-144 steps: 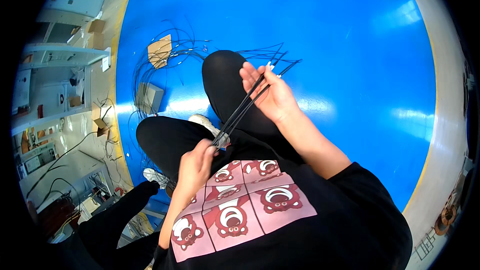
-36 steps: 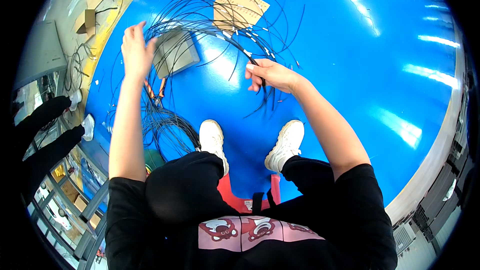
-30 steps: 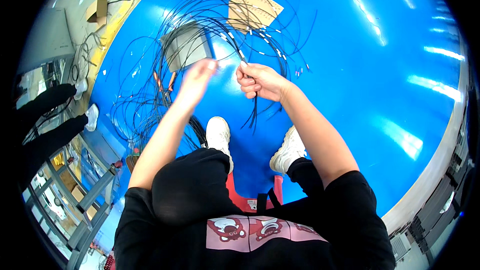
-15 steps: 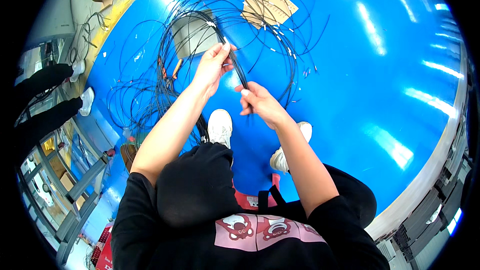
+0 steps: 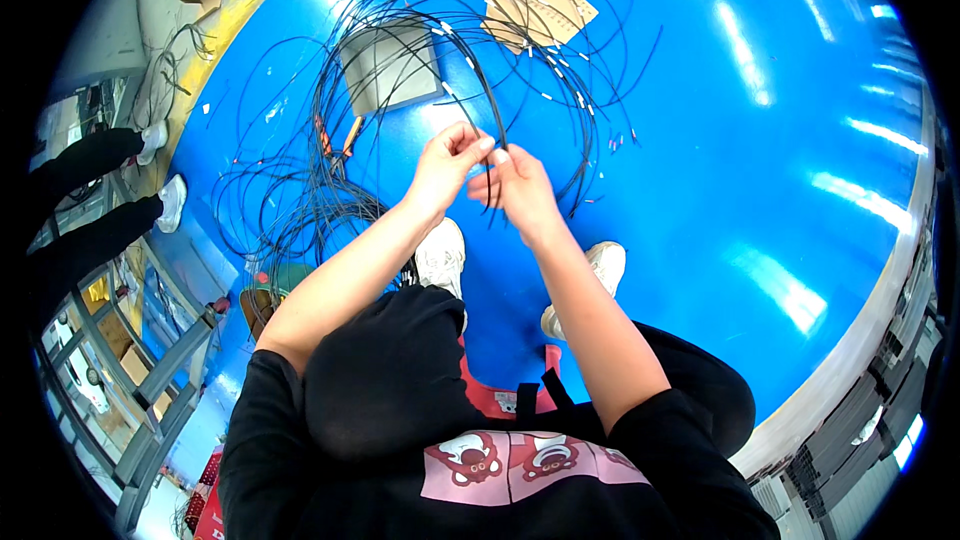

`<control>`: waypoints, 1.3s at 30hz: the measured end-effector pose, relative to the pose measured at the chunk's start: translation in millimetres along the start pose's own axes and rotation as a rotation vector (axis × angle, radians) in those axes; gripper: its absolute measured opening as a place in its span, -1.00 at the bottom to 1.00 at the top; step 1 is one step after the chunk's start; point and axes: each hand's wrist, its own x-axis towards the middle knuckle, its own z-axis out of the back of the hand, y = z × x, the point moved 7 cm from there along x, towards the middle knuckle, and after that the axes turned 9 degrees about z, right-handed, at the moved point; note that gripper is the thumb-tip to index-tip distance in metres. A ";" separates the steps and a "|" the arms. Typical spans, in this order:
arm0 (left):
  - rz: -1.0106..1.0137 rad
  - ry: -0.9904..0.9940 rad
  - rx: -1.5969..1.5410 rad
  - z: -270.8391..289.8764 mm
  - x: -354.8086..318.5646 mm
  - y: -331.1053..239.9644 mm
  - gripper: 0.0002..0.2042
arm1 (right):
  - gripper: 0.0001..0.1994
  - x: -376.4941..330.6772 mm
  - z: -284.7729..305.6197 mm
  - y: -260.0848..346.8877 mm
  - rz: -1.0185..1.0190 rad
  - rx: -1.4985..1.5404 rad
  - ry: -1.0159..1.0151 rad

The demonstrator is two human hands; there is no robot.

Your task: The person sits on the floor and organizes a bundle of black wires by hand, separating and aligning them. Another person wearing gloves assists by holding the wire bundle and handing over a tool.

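Black cables [image 5: 487,82] with white tags on them run down into my two hands, above the blue floor. My left hand [image 5: 447,168] is closed, thumb and fingers pinching part of the cables. Right beside it, almost touching, my right hand [image 5: 520,188] is closed on the same strands, and a few short ends hang below its fingers. A large loose coil of black cables [image 5: 322,155] lies on the floor ahead and to the left. Orange-handled pliers [image 5: 338,162] rest among these cables.
A grey open tray [image 5: 400,92] lies under the cable loops. Behind it is a piece of brown cardboard [image 5: 536,6]. My white shoes [image 5: 440,255] stand below my hands. At the far left are another person's legs [image 5: 95,175] and a metal frame [image 5: 150,410].
My left hand has moved down and right along the cables toward my right hand. Now the two hands meet, and the tagged stretch of cables fans out above them.
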 end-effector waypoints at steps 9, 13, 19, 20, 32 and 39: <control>0.113 0.132 -0.298 15.8 -12.9 0.4 -0.69 | -0.66 23.5 -31.6 -44.4 0.082 0.026 0.375; -0.014 -0.168 -0.296 44.9 -17.0 -37.3 -0.71 | -0.52 104.0 42.7 -56.9 0.158 -0.266 -0.252; 0.070 -0.126 -0.233 40.6 -19.4 -35.5 -0.69 | -0.44 190.6 62.2 -88.8 -0.079 -0.386 -0.618; 0.075 -0.120 -0.215 38.2 -17.7 -35.5 -0.69 | -0.46 194.5 58.9 -88.1 -0.109 -0.378 -0.594; 0.157 -0.252 0.235 29.5 33.5 7.4 -0.75 | -0.77 102.0 24.1 -57.2 0.265 -0.430 -0.213; 0.306 -0.172 0.166 14.7 46.4 29.0 -0.76 | -0.82 62.4 10.0 -45.7 0.228 -0.561 0.154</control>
